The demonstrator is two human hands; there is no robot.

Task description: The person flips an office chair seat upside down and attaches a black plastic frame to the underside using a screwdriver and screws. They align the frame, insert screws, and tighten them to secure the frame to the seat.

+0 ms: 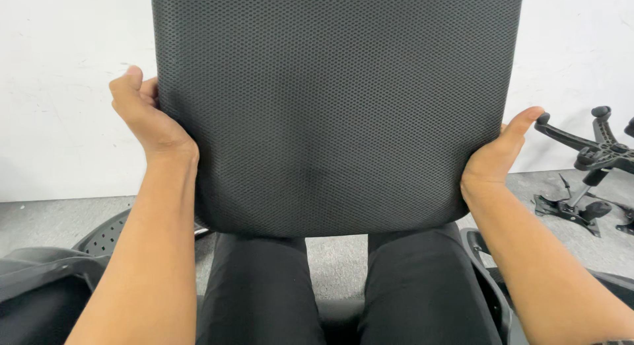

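Black mesh-covered chair seat cushion (pixel 337 107) stands upright over my thighs, clamped between left hand (pixel 146 117) and right hand (pixel 498 153), fingers wrapped behind its side edges. Step: holding it for inspection, I judge.

Both forearms are stretched forward. The left hand (pixel 148 117) is raised at ten o'clock, thumb up, fingers curled out of sight; the right hand (pixel 498 153) is pressed palm-inward at three o'clock, thumb extended.
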